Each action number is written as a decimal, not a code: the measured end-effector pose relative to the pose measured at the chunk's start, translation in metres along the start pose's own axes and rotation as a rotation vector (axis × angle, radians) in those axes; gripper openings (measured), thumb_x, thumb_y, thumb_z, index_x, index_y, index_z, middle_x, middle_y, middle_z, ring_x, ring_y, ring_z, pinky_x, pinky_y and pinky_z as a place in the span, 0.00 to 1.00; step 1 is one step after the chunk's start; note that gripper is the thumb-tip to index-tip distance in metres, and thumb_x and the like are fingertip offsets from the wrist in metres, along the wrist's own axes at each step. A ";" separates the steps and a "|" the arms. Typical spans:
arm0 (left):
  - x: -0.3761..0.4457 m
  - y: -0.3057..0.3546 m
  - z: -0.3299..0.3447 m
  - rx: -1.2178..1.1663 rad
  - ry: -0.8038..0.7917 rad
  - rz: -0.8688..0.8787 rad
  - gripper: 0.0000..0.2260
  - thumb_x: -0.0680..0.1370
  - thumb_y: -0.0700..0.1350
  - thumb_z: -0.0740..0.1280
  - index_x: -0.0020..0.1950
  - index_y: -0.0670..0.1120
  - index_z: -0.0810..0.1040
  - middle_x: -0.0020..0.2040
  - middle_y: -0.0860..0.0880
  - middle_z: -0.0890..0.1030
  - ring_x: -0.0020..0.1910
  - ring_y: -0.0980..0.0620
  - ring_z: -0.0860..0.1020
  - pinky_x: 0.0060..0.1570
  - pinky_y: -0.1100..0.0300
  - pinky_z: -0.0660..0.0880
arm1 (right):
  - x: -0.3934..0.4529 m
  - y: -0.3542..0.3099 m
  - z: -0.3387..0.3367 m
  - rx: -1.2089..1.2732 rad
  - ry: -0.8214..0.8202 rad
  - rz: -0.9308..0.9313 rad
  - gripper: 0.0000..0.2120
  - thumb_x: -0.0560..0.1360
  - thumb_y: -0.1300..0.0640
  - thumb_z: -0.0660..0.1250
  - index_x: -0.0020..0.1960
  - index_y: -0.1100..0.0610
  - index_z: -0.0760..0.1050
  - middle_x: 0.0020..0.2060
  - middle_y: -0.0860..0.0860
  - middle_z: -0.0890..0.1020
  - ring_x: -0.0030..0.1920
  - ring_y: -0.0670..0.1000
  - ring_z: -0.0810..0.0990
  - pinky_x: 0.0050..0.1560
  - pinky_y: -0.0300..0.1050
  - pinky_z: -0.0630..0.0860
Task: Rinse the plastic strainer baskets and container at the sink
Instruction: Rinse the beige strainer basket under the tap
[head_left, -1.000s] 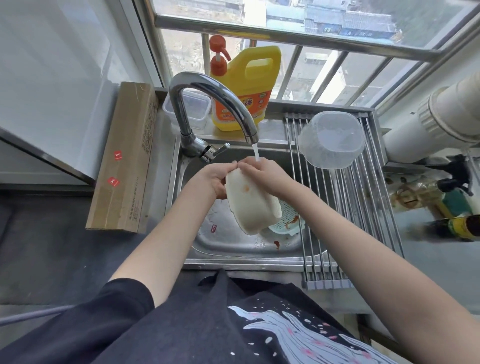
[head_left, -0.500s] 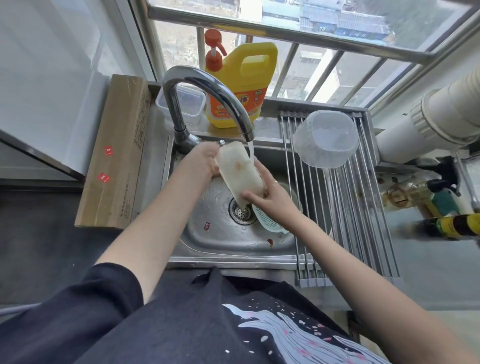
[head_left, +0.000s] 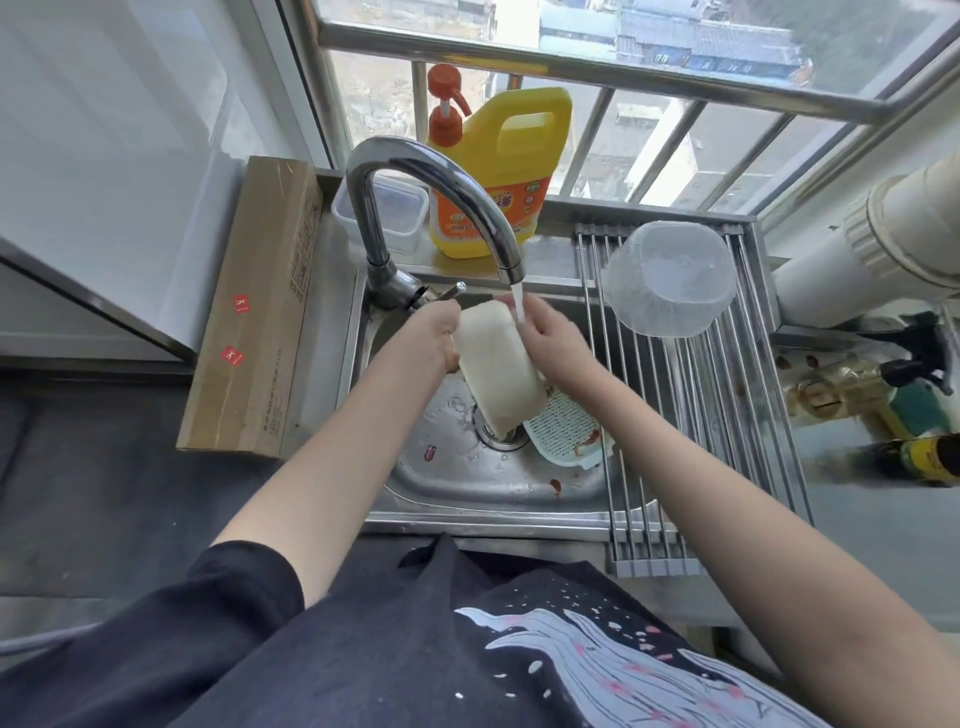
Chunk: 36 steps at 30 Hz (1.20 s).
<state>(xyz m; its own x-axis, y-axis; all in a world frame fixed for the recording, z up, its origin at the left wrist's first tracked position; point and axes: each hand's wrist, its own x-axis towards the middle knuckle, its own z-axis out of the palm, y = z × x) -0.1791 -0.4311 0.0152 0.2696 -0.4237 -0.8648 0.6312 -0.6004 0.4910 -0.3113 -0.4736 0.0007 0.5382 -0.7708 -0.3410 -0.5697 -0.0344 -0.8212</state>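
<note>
I hold a white plastic container (head_left: 497, 364) tilted over the steel sink (head_left: 441, 483), under the running faucet (head_left: 431, 187). My left hand (head_left: 434, 338) grips its left side near the top. My right hand (head_left: 550, 340) grips its right side, and the water stream hits near those fingers. A pale green strainer basket (head_left: 563, 431) with red stains lies in the sink basin below the container. A clear plastic basket (head_left: 670, 278) sits upside down on the roll-up drying rack (head_left: 717, 415) to the right.
A yellow detergent jug (head_left: 498, 176) with an orange pump and a clear lidded box (head_left: 400, 213) stand on the ledge behind the faucet. A long cardboard box (head_left: 254, 306) lies left of the sink. Bottles (head_left: 883, 405) and a white pipe (head_left: 883, 244) are at the right.
My right hand has moved from the container's lower end up to its upper right side under the stream. The container stays tilted over the drain.
</note>
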 end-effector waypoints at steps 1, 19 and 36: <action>-0.001 0.002 -0.002 0.000 0.016 0.019 0.11 0.84 0.45 0.52 0.45 0.43 0.67 0.40 0.49 0.71 0.35 0.53 0.71 0.36 0.61 0.68 | -0.004 0.005 0.003 0.035 -0.079 0.002 0.17 0.81 0.47 0.54 0.68 0.44 0.68 0.61 0.46 0.77 0.60 0.51 0.75 0.60 0.55 0.73; 0.012 0.000 0.005 0.115 -0.043 -0.036 0.11 0.84 0.44 0.51 0.49 0.40 0.70 0.43 0.47 0.76 0.34 0.52 0.72 0.35 0.63 0.71 | -0.039 0.016 -0.003 -0.145 -0.193 -0.097 0.45 0.73 0.47 0.71 0.77 0.40 0.42 0.63 0.50 0.72 0.56 0.52 0.76 0.52 0.44 0.76; 0.023 -0.002 -0.011 0.140 -0.073 0.149 0.18 0.82 0.50 0.55 0.56 0.38 0.76 0.40 0.44 0.82 0.41 0.45 0.79 0.36 0.60 0.78 | -0.007 -0.044 0.031 -0.443 0.275 0.149 0.24 0.79 0.40 0.52 0.68 0.54 0.66 0.66 0.58 0.67 0.66 0.59 0.65 0.59 0.58 0.66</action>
<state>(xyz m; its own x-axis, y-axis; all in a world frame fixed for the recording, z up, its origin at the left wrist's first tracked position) -0.1661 -0.4327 -0.0068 0.2958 -0.5593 -0.7744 0.4801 -0.6137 0.6267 -0.2707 -0.4466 0.0251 0.2827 -0.9238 -0.2581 -0.8668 -0.1308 -0.4812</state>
